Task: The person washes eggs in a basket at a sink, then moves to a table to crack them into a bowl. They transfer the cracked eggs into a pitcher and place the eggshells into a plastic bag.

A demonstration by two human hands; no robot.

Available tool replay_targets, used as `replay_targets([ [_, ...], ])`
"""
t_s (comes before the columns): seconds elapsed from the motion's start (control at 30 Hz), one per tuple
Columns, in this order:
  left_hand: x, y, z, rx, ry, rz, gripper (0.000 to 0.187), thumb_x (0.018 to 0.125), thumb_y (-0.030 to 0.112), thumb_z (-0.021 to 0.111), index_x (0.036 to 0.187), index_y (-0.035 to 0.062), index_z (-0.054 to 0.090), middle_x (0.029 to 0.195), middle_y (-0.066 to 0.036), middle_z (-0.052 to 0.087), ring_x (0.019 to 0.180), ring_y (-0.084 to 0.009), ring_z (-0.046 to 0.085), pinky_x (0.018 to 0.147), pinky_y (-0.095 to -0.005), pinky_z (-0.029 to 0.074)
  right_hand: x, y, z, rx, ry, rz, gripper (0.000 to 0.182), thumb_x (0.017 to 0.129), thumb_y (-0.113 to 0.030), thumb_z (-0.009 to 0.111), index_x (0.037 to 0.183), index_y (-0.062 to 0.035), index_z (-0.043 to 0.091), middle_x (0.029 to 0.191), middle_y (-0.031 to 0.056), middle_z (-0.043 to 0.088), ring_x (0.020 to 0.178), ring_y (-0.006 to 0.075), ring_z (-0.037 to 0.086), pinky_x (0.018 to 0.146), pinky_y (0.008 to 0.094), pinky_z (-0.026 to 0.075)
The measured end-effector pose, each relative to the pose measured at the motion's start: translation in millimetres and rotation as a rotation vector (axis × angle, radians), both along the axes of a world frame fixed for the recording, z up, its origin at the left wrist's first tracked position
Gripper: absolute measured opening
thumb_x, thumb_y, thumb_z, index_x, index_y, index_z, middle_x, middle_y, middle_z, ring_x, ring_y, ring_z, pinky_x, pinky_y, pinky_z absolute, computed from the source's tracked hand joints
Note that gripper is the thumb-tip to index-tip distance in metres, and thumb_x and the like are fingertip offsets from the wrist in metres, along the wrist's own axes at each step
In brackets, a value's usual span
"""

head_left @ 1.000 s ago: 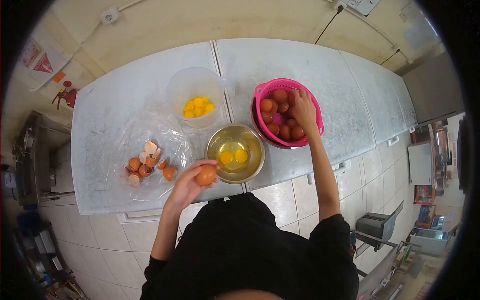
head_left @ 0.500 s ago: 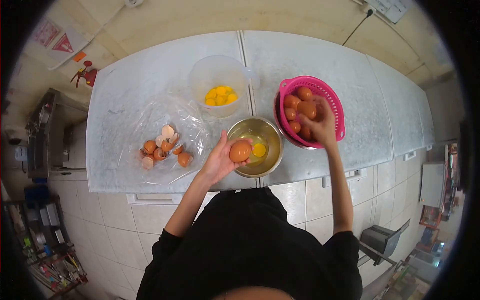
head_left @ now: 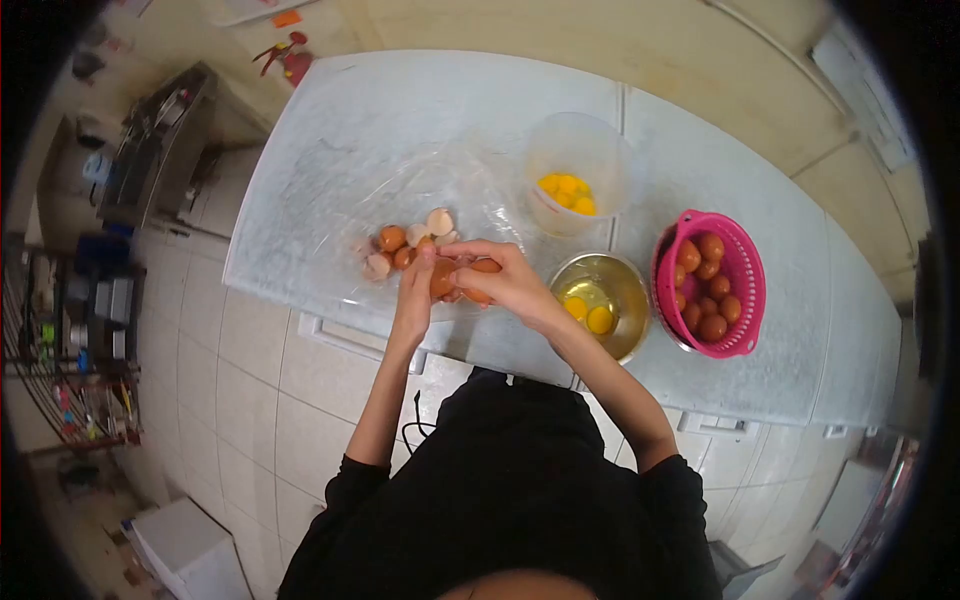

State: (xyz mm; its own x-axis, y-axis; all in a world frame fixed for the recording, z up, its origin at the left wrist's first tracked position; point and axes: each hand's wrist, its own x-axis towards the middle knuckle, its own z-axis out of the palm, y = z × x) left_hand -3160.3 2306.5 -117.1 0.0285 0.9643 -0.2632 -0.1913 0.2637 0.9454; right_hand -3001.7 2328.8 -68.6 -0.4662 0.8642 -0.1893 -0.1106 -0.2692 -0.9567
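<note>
Close together over the clear plastic bag (head_left: 350, 215), both my hands are closed on brown shell. My left hand (head_left: 413, 302) grips an eggshell (head_left: 443, 279), and my right hand (head_left: 518, 284) grips another eggshell (head_left: 484, 268); fingers partly cover both. Just beyond them, broken eggshells (head_left: 392, 239) lie on the bag, some showing pale insides. To the right of my right hand stands a metal bowl (head_left: 634, 300) with two yolks (head_left: 599, 320) in clear egg white.
Behind the bowl is a translucent plastic container (head_left: 570, 140) with several yolks at its bottom. A pink basket (head_left: 752, 270) of whole brown eggs (head_left: 711, 247) sits at the right. The pale table (head_left: 330, 120) has its front edge near my body.
My right hand has left the basket and both hands have moved left over the bag. Where one yolk lay in the bowl, two now lie. The view has turned left.
</note>
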Motion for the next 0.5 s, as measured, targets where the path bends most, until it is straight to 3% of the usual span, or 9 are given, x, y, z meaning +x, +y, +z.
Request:
replay_targets([
  [0.07, -21.5, -1.0, -6.5, 0.058, 0.221, 0.117, 0.042, 0.094, 0.042, 0.046, 0.095, 0.0024, 0.059, 0.071, -0.003, 0.056, 0.058, -0.0077, 0.052, 0.049, -0.0222, 0.041, -14.3, 3.8, 1.0, -0.151, 0.077, 0.101, 0.034, 0.079, -0.01, 0.061, 0.113, -0.0024, 0.063, 0.081, 0.0022, 0.061, 0.056, 0.0045, 0.049, 0.047, 0.0192, 0.035],
  [0.13, -40.7, -2.9, -9.2, 0.056, 0.327, 0.206, 0.04, 0.093, 0.041, 0.049, 0.093, 0.0019, 0.059, 0.068, -0.003, 0.056, 0.055, -0.0082, 0.051, 0.048, -0.0226, 0.04, -27.8, 7.8, -0.5, -0.289, 0.2, 0.053, 0.035, 0.081, -0.014, 0.059, 0.114, -0.0056, 0.063, 0.08, 0.0003, 0.061, 0.057, 0.0052, 0.05, 0.046, 0.0194, 0.034],
  [0.27, -74.9, -15.3, -14.5, 0.037, 0.452, 0.335, 0.034, 0.089, 0.035, 0.057, 0.089, 0.0013, 0.061, 0.063, -0.005, 0.055, 0.051, -0.0095, 0.051, 0.047, -0.0235, 0.041, -42.5, 19.4, -37.3, -0.236, 0.011, 0.071, 0.037, 0.078, -0.018, 0.061, 0.114, -0.0082, 0.064, 0.078, 0.0025, 0.06, 0.058, 0.0076, 0.051, 0.048, 0.0236, 0.039],
  [0.33, -83.0, -21.9, -12.5, 0.04, 0.538, 0.343, 0.033, 0.089, 0.034, 0.058, 0.091, 0.0011, 0.061, 0.065, -0.005, 0.057, 0.052, -0.0095, 0.052, 0.047, -0.0232, 0.041, -49.8, 23.3, -62.2, 0.466, -0.553, 0.18, 0.045, 0.074, -0.021, 0.062, 0.118, -0.0106, 0.061, 0.088, 0.009, 0.062, 0.059, 0.0162, 0.058, 0.052, 0.0319, 0.047],
  [0.37, -86.2, -25.5, -14.5, 0.033, 0.537, 0.349, 0.033, 0.089, 0.034, 0.058, 0.091, 0.0011, 0.061, 0.065, -0.005, 0.057, 0.052, -0.0095, 0.052, 0.047, -0.0232, 0.041, -52.4, 18.4, -65.0, 0.464, -0.552, 0.189, 0.045, 0.074, -0.021, 0.062, 0.118, -0.0106, 0.061, 0.088, 0.009, 0.062, 0.059, 0.0162, 0.058, 0.052, 0.0319, 0.047],
  [0.43, -92.8, -28.9, -18.9, 0.001, 0.514, 0.334, 0.033, 0.089, 0.034, 0.057, 0.093, 0.0008, 0.06, 0.066, -0.005, 0.057, 0.052, -0.0096, 0.052, 0.047, -0.0231, 0.041, -58.6, 7.5, -65.2, 0.882, -1.079, 0.275, 0.057, 0.069, -0.022, 0.065, 0.124, -0.0114, 0.056, 0.095, 0.0153, 0.061, 0.07, 0.0263, 0.064, 0.06, 0.0397, 0.051],
  [0.5, -98.1, -31.1, -23.9, -0.032, 0.494, 0.316, 0.032, 0.088, 0.032, 0.059, 0.094, 0.001, 0.06, 0.067, -0.005, 0.058, 0.052, -0.0094, 0.052, 0.047, -0.023, 0.041, -60.3, 6.5, -66.9, 0.904, -1.1, 0.33, 0.06, 0.069, -0.023, 0.065, 0.126, -0.0121, 0.053, 0.095, 0.0163, 0.061, 0.076, 0.0293, 0.064, 0.061, 0.0416, 0.052],
])
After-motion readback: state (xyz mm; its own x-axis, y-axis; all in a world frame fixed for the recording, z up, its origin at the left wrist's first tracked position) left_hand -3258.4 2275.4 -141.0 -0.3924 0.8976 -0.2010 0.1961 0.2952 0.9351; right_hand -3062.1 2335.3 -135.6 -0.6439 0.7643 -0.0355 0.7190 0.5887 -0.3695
